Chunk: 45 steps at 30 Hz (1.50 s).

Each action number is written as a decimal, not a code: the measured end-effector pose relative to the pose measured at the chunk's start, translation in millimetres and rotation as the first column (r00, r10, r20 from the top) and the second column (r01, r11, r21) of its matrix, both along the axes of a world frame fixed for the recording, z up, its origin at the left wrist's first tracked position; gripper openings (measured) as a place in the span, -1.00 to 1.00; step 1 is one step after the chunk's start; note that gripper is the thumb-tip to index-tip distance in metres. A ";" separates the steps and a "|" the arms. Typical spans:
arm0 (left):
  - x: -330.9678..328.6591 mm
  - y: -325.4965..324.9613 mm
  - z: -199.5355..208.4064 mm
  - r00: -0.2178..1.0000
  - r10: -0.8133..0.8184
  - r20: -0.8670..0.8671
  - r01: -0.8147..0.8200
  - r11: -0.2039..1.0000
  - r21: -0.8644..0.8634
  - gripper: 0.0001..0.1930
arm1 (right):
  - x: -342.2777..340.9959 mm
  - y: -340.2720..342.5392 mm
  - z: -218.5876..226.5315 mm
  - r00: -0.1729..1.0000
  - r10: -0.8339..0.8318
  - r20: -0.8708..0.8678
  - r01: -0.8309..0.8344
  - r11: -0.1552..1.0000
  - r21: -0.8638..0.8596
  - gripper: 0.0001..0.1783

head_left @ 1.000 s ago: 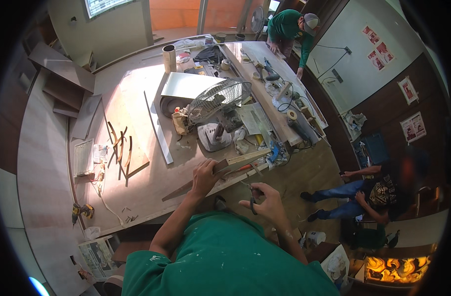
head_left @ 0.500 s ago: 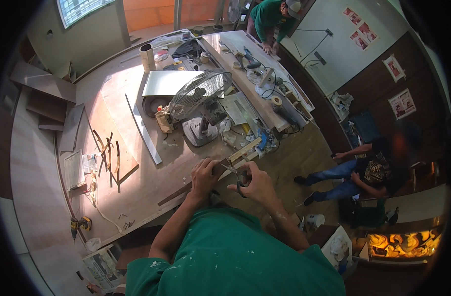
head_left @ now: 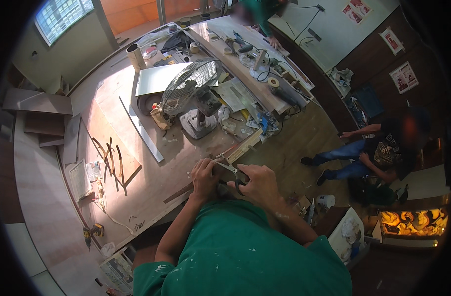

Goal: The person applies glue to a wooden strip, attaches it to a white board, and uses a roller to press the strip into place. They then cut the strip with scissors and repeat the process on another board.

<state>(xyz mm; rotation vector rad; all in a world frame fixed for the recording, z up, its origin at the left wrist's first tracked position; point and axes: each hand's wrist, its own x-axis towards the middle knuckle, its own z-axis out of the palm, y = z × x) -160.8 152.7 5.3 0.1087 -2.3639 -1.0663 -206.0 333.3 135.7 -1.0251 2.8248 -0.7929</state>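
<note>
At the near edge of the workbench (head_left: 158, 182), my left hand (head_left: 203, 178) is closed round a thin brown strip (head_left: 178, 194). A length of the strip trails to the left along the bench edge; the part inside the fingers is hidden. My right hand (head_left: 260, 185) grips a pair of scissors (head_left: 228, 166), fingers through the dark handles. The scissors' metal blades reach left to my left hand, at the strip. Whether they touch the strip I cannot make out. A pale wooden batten (head_left: 245, 146) lies just beyond my hands.
A desk fan (head_left: 198, 123) stands mid-bench beside a white panel (head_left: 158, 79). Curved dark strips (head_left: 109, 160) and a cordless drill (head_left: 92, 234) lie left. One co-worker (head_left: 257, 15) leans over the far end; another person (head_left: 383, 143) is at the right. A white bucket (head_left: 326, 201) sits at lower right.
The scissors' blades look closer together and have moved slightly left toward my left hand. The whole view has shifted a little. The far co-worker's arm has moved.
</note>
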 end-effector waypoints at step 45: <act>-2.9 6.1 -4.4 0.999 0.014 -0.052 -0.017 0.999 -0.051 -0.70 | -1.5 6.8 -3.4 0.994 0.032 -0.107 -0.022 0.995 0.094 -0.40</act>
